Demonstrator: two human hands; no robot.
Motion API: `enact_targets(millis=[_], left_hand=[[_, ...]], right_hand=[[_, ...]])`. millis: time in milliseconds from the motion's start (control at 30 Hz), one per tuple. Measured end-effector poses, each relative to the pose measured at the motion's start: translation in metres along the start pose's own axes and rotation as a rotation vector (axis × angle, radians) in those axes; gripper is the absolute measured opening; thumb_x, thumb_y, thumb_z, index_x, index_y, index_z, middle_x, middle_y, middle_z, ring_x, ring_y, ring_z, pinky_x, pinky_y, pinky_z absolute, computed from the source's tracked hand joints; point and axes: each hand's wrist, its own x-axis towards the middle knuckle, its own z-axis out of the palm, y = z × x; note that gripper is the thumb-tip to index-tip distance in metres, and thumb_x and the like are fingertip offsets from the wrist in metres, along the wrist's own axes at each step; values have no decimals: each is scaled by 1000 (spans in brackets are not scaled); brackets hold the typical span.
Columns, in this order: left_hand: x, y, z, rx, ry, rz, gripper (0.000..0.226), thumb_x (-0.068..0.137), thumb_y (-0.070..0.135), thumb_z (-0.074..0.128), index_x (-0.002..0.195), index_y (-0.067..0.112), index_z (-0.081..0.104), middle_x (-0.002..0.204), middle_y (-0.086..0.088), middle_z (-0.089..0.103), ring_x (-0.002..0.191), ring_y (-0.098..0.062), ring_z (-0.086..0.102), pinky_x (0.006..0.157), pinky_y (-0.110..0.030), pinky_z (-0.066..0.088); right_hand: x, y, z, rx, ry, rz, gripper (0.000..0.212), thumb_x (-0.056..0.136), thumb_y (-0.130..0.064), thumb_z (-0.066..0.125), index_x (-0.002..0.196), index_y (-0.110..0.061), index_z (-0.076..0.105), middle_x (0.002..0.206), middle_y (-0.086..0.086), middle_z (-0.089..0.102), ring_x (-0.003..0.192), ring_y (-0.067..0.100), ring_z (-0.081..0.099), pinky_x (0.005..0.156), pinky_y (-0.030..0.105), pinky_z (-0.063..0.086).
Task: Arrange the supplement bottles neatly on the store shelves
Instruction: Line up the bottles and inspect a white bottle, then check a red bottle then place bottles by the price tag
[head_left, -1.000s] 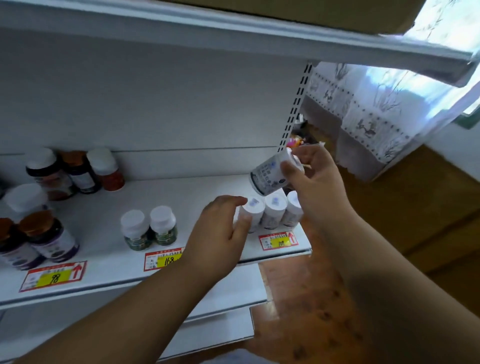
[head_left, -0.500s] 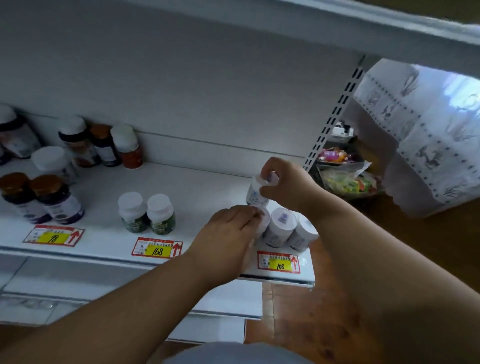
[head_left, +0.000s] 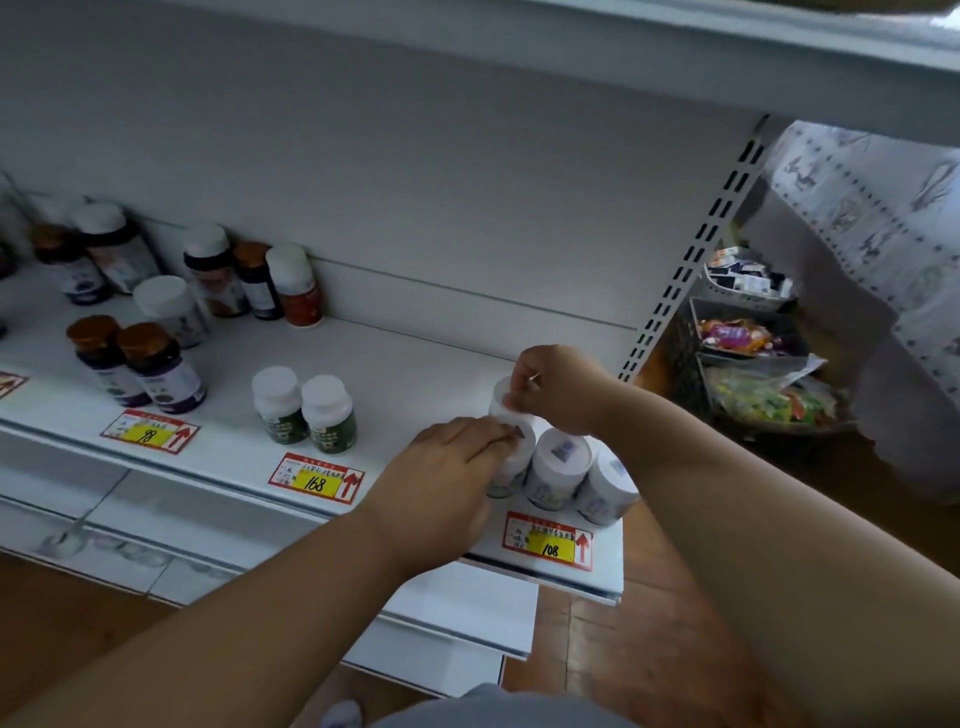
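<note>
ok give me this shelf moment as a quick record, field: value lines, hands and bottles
right hand: right hand grips the white bottle by its top, behind the front row
left hand: left hand holds the leftmost front bottle of the white row
front row: two more white bottles stand to its right, above the 108 price tag
neighbours: green-label pair above the 168 price tag
shelf: white shelf

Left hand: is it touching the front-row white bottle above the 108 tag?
Touching. The head view shows the left hand with its fingers lying over the cap and side of the leftmost front white bottle, no gap visible.
</note>
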Motion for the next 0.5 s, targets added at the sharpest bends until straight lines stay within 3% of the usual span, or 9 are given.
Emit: enact_targets(millis=[133, 233, 367, 500], left_hand=[[0, 4, -1, -23, 23, -8, 62, 75, 15, 63, 135, 19, 51, 135, 0, 55, 120, -21, 53, 103, -37, 42], [-3, 6, -4, -45, 35, -17, 62, 78, 15, 61, 138, 22, 47, 140, 2, 50, 126, -18, 48, 108, -37, 38], [-5, 0, -16, -165, 161, -122, 61, 81, 13, 56, 140, 22, 42, 145, 3, 42, 131, -13, 37, 111, -24, 24], [-13, -21, -31, -199, 283, -236, 51, 79, 9, 57, 129, 17, 53, 130, -1, 54, 118, -15, 46, 102, -20, 28]], right_hand=[[-1, -3, 1, -6, -11, 8, 19, 87, -34, 67, 90, -16, 60, 77, -6, 54, 62, 8, 47, 54, 23, 39], [-3, -2, 1, -25, -4, 11, 19, 88, -35, 64, 92, -17, 60, 82, -6, 56, 71, 14, 52, 59, 25, 43], [-4, -7, 3, -11, 177, -53, 15, 90, -35, 60, 91, -20, 60, 98, -1, 60, 90, 19, 57, 69, 28, 42], [-4, -40, 8, 46, 312, -162, 13, 89, -32, 61, 91, -19, 62, 96, -1, 61, 91, 17, 56, 70, 26, 37]])
